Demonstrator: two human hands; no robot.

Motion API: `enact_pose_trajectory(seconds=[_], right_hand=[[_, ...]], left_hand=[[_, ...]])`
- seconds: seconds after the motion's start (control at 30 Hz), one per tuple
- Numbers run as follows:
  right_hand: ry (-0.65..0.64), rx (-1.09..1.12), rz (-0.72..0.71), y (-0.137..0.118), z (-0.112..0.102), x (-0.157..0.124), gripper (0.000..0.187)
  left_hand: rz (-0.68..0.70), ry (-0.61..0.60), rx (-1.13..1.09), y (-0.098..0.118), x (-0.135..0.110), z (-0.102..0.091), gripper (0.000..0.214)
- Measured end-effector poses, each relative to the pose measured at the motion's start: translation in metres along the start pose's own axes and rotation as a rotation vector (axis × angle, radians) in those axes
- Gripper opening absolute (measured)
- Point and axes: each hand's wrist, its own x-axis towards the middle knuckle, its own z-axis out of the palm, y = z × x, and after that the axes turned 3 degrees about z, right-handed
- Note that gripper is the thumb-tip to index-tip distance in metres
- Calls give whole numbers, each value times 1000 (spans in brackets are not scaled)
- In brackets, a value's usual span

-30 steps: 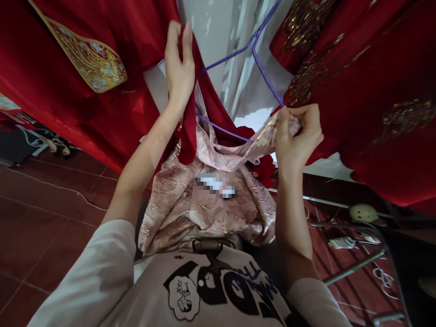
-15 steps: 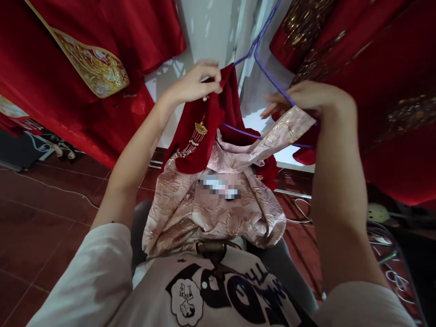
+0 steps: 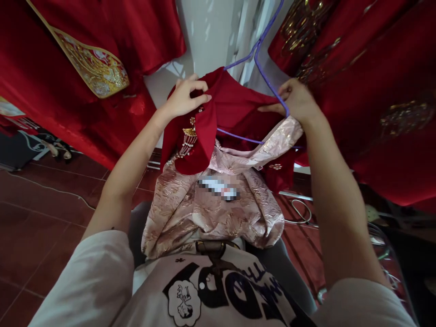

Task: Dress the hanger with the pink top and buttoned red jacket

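My left hand (image 3: 185, 97) is closed on the left shoulder of a dark red garment (image 3: 235, 106) that has a gold tassel ornament (image 3: 188, 138) hanging on its front. My right hand (image 3: 296, 97) pinches the garment's right shoulder against the purple wire hanger (image 3: 262, 68). The red cloth is stretched across the hanger between both hands. A pink and gold brocade lining (image 3: 211, 204) hangs down from it onto my lap.
Red embroidered robes hang at the left (image 3: 68, 68) and the right (image 3: 374, 91). A white wall (image 3: 211, 32) shows between them. Dark red floor tiles (image 3: 41, 213) lie at the left. White cables and a metal frame (image 3: 381, 240) stand at the right.
My left hand came down from high up and pulled the red cloth over the hanger's left arm. My right hand shifted up from the pink lining onto the hanger's right shoulder.
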Motion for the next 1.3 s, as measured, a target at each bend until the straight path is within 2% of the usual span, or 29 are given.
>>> enact_pose_trajectory(seconds=[0.1, 0.2, 0.33, 0.47, 0.57, 0.63, 0.7, 0.8, 0.87, 0.93, 1.0, 1.07, 1.2, 1.3], right_hand=[[86, -199, 160, -5, -39, -6, 52], [96, -383, 158, -4, -73, -26, 37], [69, -503, 125, -10, -97, -51, 26], [-49, -536, 63, -30, -112, -69, 27], [-193, -666, 92, -49, -124, -78, 36], [-301, -750, 107, -60, -128, -81, 29], [-386, -784, 56, -66, -124, -79, 13], [-464, -753, -98, -62, -99, -69, 24], [-468, -681, -183, -56, -72, -64, 24], [-428, -566, -200, -55, -42, -64, 19], [-402, -428, -183, -63, -16, -71, 19], [-386, -310, -230, -79, 1, -84, 22], [-365, -138, -268, -108, 5, -107, 33], [-338, -55, -236, -100, -2, -117, 34]], left_hand=[[38, 49, -39, -15, 6, 15, 31], [59, 83, -18, -27, 12, 32, 27], [31, 220, 64, -27, 10, 53, 21], [44, 322, 87, -23, 2, 61, 13], [55, 353, 124, -25, 0, 63, 6], [60, 357, 148, -27, -1, 64, 4], [52, 349, 164, -28, -1, 67, 5], [33, 345, 195, -24, -4, 72, 3], [26, 347, 220, -20, -8, 74, 11], [16, 335, 246, -16, -12, 75, 19], [0, 323, 284, -12, -16, 74, 22], [-10, 321, 304, -9, -17, 72, 21], [2, 304, 238, -5, -18, 68, 13], [37, 319, 204, 3, -27, 62, 18]])
